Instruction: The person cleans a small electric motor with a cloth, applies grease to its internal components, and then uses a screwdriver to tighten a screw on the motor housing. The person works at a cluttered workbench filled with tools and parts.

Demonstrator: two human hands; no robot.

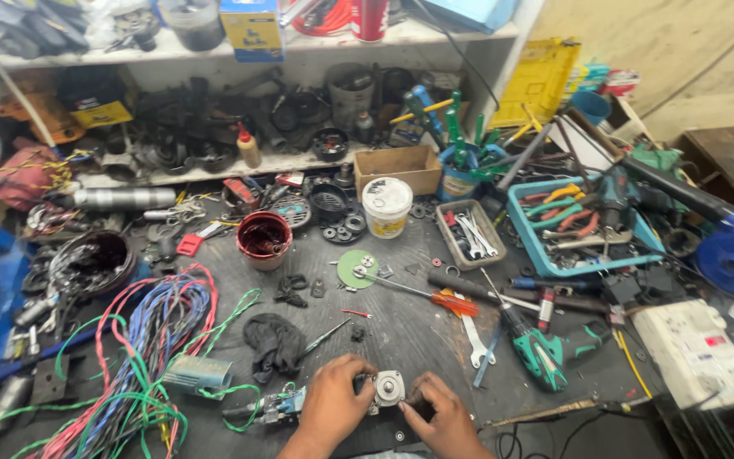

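A cluttered workshop desk (418,340) with a dark top fills the view, backed by white shelves (214,47) crammed with black machine parts, boxes and cans. At the near edge of the desk both hands meet on a small round metal motor part (388,388) with a grey flanged face. The left hand (333,404) wraps its fingers (352,374) narrowly around the part's left side, gripping it; the right hand (439,416) pinches its right side, fingers (418,395) curled close against the flange.

Left of the motor part lies a big tangle of red, blue and green wires (142,340), and a crumpled black cloth (272,344) sits just above the left hand. Beyond the part, farther up the desk, an orange-handled screwdriver (431,295) lies across a green disc (354,268). To the part's right rests a green cordless drill (545,348), and well right of that a white power strip (697,350). Far beyond it stand a dark red bowl (263,238), a white lidded tub (386,206) and a blue tray of pliers (584,223).
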